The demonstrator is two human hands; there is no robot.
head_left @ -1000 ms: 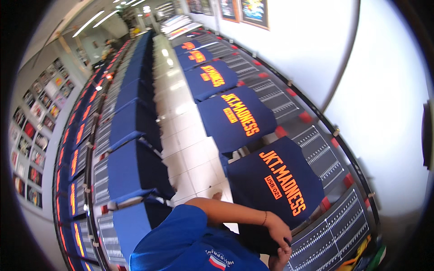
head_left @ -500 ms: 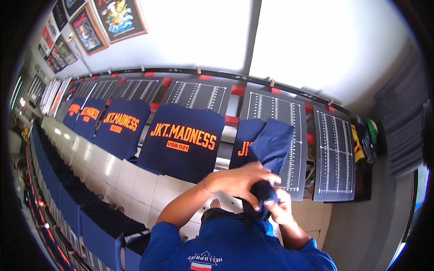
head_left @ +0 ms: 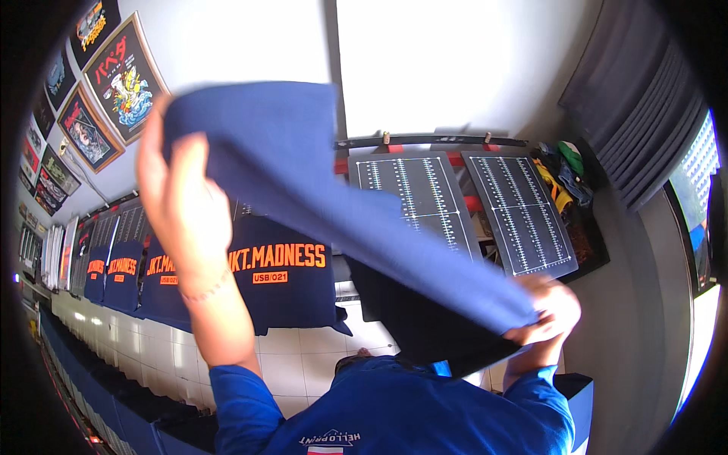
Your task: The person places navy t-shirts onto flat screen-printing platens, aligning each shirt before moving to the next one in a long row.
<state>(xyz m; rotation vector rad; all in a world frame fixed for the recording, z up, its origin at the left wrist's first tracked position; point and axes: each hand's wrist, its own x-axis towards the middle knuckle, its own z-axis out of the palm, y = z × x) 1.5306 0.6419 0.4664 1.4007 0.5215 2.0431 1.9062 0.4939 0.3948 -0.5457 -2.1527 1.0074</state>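
Observation:
A navy T-shirt (head_left: 364, 212) is stretched slantwise in front of me, from upper left down to lower right. My left hand (head_left: 186, 193) is raised high, its thumb and fingers closed on the shirt's upper edge. Lower and to the right, my right hand (head_left: 550, 311) grips the other end, slightly blurred. Dark fabric (head_left: 425, 311) hangs below the stretched band; its print, if any, is hidden. Behind the shirt, a flat black printing board (head_left: 413, 182) with white ruler marks is partly covered.
Navy T-shirts with orange lettering (head_left: 280, 296) lie on a row of boards to the left. Another marked board (head_left: 519, 212) stands to the right, bare of cloth. Beyond it are piled clothes (head_left: 561, 178) and a grey curtain (head_left: 633, 91). Framed pictures (head_left: 125, 80) hang on the wall.
Both hands have come apart from the bundled cloth near my body: the left up and left, the right outward. The shirt has gone from bunched to stretched. The view has swung right.

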